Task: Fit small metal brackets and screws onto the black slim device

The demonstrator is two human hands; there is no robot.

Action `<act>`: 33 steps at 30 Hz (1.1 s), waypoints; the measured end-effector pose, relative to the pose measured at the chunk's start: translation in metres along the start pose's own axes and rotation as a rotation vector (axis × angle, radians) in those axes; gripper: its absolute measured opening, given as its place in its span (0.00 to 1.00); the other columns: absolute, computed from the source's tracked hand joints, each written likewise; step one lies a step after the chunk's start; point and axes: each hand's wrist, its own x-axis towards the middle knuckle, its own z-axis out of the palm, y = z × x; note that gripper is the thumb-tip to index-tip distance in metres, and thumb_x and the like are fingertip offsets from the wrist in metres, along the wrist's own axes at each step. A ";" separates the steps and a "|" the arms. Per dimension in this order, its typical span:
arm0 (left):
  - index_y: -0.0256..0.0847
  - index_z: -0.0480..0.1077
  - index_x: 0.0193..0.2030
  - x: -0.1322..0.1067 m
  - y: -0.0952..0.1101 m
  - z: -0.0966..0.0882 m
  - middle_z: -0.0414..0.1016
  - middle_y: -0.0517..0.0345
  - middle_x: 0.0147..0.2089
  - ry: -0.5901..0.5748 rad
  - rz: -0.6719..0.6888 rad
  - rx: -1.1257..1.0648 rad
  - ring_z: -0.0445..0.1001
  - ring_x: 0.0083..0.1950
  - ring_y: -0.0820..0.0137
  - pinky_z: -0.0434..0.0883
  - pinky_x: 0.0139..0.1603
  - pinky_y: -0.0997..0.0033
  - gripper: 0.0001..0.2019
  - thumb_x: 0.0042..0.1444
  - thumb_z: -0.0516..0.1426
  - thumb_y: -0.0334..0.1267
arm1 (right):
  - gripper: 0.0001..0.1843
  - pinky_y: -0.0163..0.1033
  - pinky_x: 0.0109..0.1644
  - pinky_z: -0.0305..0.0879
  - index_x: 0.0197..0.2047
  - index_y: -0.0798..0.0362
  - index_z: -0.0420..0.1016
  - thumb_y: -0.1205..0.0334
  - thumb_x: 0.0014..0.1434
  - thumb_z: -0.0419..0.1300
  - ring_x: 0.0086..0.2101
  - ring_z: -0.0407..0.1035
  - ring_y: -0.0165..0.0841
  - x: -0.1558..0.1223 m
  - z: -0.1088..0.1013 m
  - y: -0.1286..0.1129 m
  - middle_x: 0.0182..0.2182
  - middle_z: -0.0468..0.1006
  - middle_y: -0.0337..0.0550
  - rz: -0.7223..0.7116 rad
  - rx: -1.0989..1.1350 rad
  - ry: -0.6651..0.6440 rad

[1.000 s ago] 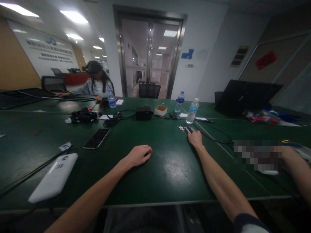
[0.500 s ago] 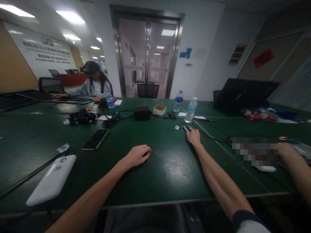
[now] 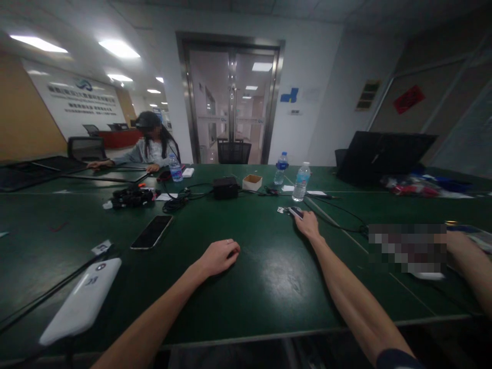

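My left hand (image 3: 220, 254) rests on the green table (image 3: 269, 277), fingers curled loosely under, nothing seen in it. My right hand (image 3: 306, 224) is stretched far forward, its fingertips lying on a small dark device (image 3: 295, 211) beside a little white tag (image 3: 281, 209). A black cable (image 3: 338, 215) runs just right of that hand. A dark phone (image 3: 152, 231) lies left of my left hand, and a white power bank (image 3: 81, 300) sits near the table's front left edge.
Two water bottles (image 3: 301, 181), a small open box (image 3: 251, 182), a black adapter (image 3: 225, 187) and tangled cables (image 3: 132, 197) lie further back. A person sits at the far left. Another person's arm (image 3: 471, 261) comes in at the right. An open laptop (image 3: 384, 152) stands back right.
The view has tilted slightly, shifting things lower in the picture. Both hands stay where they were on the table.
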 end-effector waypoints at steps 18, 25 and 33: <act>0.39 0.69 0.45 -0.001 0.008 -0.008 0.72 0.56 0.43 -0.042 -0.045 -0.010 0.71 0.42 0.69 0.68 0.40 0.72 0.08 0.61 0.52 0.34 | 0.26 0.37 0.45 0.62 0.50 0.59 0.77 0.51 0.61 0.49 0.42 0.72 0.41 0.008 -0.006 0.010 0.41 0.79 0.55 0.069 0.262 0.039; 0.40 0.69 0.45 -0.001 0.002 -0.004 0.72 0.56 0.43 -0.023 -0.019 -0.021 0.71 0.41 0.70 0.67 0.40 0.72 0.08 0.61 0.52 0.34 | 0.29 0.38 0.39 0.62 0.37 0.59 0.82 0.52 0.62 0.43 0.36 0.73 0.43 0.006 -0.011 0.013 0.32 0.80 0.56 0.163 0.294 0.039; 0.39 0.69 0.44 0.000 -0.001 0.000 0.72 0.56 0.41 -0.008 0.008 -0.023 0.71 0.40 0.70 0.67 0.40 0.72 0.07 0.61 0.52 0.34 | 0.25 0.37 0.43 0.62 0.40 0.59 0.81 0.53 0.61 0.47 0.37 0.72 0.41 0.006 -0.007 0.013 0.31 0.79 0.55 0.121 0.313 0.088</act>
